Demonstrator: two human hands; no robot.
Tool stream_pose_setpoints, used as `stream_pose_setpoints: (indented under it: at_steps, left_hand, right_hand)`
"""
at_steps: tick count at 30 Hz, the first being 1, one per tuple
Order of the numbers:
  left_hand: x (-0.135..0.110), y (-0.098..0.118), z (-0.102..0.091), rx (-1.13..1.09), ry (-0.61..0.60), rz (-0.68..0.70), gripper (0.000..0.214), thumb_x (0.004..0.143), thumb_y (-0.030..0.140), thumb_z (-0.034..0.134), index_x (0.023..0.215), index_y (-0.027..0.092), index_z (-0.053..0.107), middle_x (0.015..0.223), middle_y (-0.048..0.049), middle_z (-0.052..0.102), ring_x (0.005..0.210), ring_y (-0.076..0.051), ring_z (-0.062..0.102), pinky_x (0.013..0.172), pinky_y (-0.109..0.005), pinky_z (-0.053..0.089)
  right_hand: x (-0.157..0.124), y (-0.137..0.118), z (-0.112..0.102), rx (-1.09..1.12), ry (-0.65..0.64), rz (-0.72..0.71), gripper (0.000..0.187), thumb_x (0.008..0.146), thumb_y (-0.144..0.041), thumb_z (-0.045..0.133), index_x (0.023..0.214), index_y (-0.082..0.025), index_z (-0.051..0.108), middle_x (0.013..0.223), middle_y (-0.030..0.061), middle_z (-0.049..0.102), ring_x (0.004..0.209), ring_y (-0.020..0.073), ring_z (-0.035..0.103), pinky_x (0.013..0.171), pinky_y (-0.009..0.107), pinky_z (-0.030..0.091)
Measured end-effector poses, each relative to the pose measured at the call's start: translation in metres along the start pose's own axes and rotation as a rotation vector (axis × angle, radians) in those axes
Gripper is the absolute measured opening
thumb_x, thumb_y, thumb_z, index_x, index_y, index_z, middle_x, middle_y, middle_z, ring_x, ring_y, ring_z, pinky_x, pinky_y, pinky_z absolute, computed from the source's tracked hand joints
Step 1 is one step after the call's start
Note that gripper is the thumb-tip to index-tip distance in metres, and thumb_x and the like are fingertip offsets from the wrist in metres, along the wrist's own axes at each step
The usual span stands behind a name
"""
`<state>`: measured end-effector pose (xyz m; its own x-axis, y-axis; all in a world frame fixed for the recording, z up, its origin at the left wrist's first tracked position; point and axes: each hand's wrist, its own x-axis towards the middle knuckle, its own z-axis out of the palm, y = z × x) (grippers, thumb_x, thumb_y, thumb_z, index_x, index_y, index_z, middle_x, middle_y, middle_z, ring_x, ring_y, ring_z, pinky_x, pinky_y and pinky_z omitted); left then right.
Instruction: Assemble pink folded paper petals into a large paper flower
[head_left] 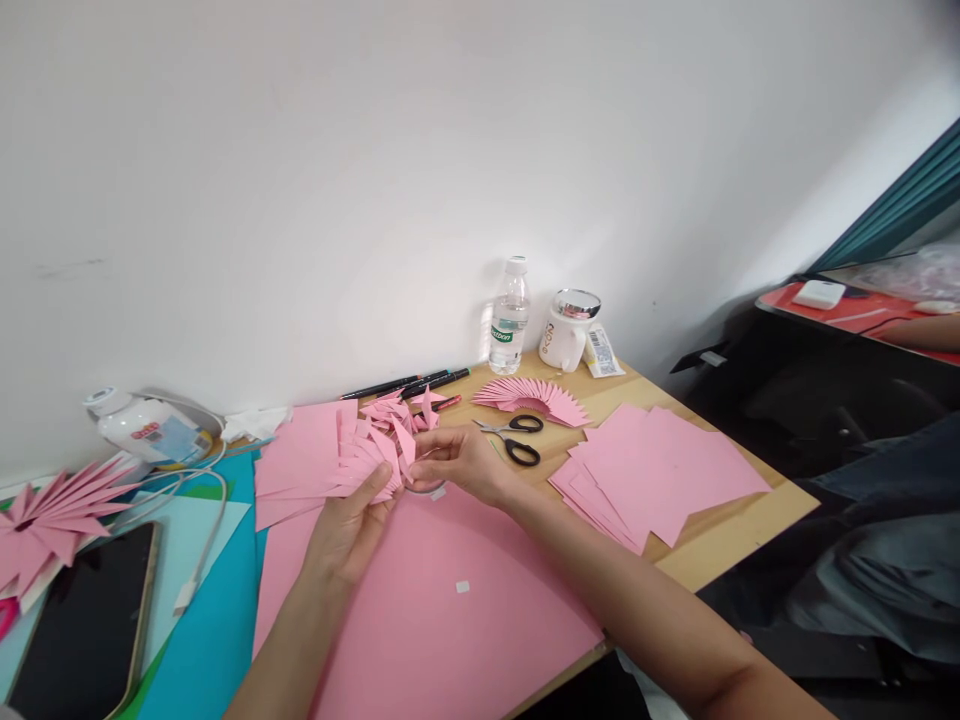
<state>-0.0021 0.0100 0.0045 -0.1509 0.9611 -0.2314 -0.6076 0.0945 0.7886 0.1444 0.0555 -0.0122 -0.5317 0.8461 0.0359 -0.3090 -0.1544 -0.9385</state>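
Observation:
My left hand (346, 530) and my right hand (463, 462) meet over a fan of folded pink paper pieces (379, 445) above a large pink sheet (427, 610). The left hand's fingers curl under the fan's lower edge and grip it. The right hand pinches the fan's right end, with a roll of clear tape (427, 487) just beneath it. A second pink folded fan (531, 397) lies farther back, beside black-handled scissors (514, 437).
A stack of pink paper squares (656, 470) lies at right. A water bottle (509, 318), white mug (568, 330) and pens (409, 383) stand by the wall. At left are a phone (86, 625), a white cable (199, 540), a white bottle (146, 425) and another pink fan (49, 515).

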Motion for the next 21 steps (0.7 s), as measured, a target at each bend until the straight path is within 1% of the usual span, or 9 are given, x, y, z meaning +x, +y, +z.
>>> stream_pose_setpoints:
  at_steps: [3, 6, 9, 12, 17, 21]
  left_hand:
    - [-0.0007, 0.0004, 0.0002, -0.012, 0.02, -0.015, 0.054, 0.064, -0.003, 0.07, 0.113, 0.017, 0.062, 0.079, -0.004, 0.072, 0.067, -0.016, 0.067, 0.059, -0.023, 0.055]
    - [-0.001, 0.0007, 0.0001, -0.01, 0.037, -0.047, 0.048, 0.066, -0.003, 0.069, 0.11, 0.015, 0.063, 0.073, -0.004, 0.071, 0.064, -0.016, 0.066, 0.057, -0.023, 0.054]
    - [-0.0008, 0.0006, -0.0001, -0.001, 0.049, -0.077, 0.039, 0.069, -0.002, 0.066, 0.105, 0.013, 0.065, 0.072, -0.0052, 0.07, 0.065, -0.016, 0.066, 0.057, -0.024, 0.054]
    - [-0.0007, 0.0002, -0.0001, -0.007, 0.054, -0.089, 0.037, 0.069, -0.003, 0.065, 0.103, 0.012, 0.065, 0.071, -0.0055, 0.07, 0.064, -0.016, 0.066, 0.059, -0.024, 0.054]
    - [0.0001, -0.0001, -0.0001, -0.059, 0.075, -0.106, 0.041, 0.067, -0.004, 0.066, 0.104, 0.014, 0.065, 0.074, -0.0054, 0.07, 0.065, -0.017, 0.066, 0.06, -0.026, 0.054]
    - [0.0002, 0.0005, 0.0006, -0.047, 0.11, -0.126, 0.032, 0.071, -0.005, 0.062, 0.098, 0.011, 0.066, 0.073, -0.0075, 0.069, 0.064, -0.017, 0.066, 0.059, -0.025, 0.055]
  right_hand:
    - [0.0002, 0.0006, 0.0001, -0.008, 0.013, -0.011, 0.034, 0.05, -0.034, 0.083, 0.07, -0.013, 0.065, 0.063, -0.0022, 0.06, 0.06, 0.0112, 0.059, 0.067, 0.027, 0.05]
    - [0.0003, 0.0007, 0.0004, -0.035, 0.011, -0.035, 0.034, 0.052, -0.036, 0.082, 0.072, -0.013, 0.067, 0.063, -0.0019, 0.061, 0.062, 0.0106, 0.059, 0.066, 0.025, 0.05]
    - [0.0006, 0.0006, 0.0002, -0.039, 0.022, -0.049, 0.04, 0.05, -0.038, 0.082, 0.08, -0.014, 0.07, 0.07, 0.0001, 0.065, 0.065, 0.0116, 0.06, 0.069, 0.027, 0.051]
    - [0.001, 0.0007, -0.0001, -0.027, 0.021, -0.046, 0.044, 0.05, -0.038, 0.082, 0.085, -0.015, 0.071, 0.076, 0.0015, 0.067, 0.068, 0.0124, 0.061, 0.071, 0.028, 0.051]
    - [0.0009, 0.0019, 0.0018, -0.017, 0.026, -0.004, 0.043, 0.048, -0.039, 0.082, 0.081, -0.014, 0.07, 0.072, 0.0009, 0.066, 0.066, 0.0125, 0.061, 0.07, 0.028, 0.051]
    - [0.0004, 0.0016, 0.0027, -0.026, 0.029, -0.001, 0.037, 0.05, -0.039, 0.081, 0.074, -0.013, 0.069, 0.065, -0.0013, 0.062, 0.063, 0.0108, 0.058, 0.068, 0.026, 0.049]
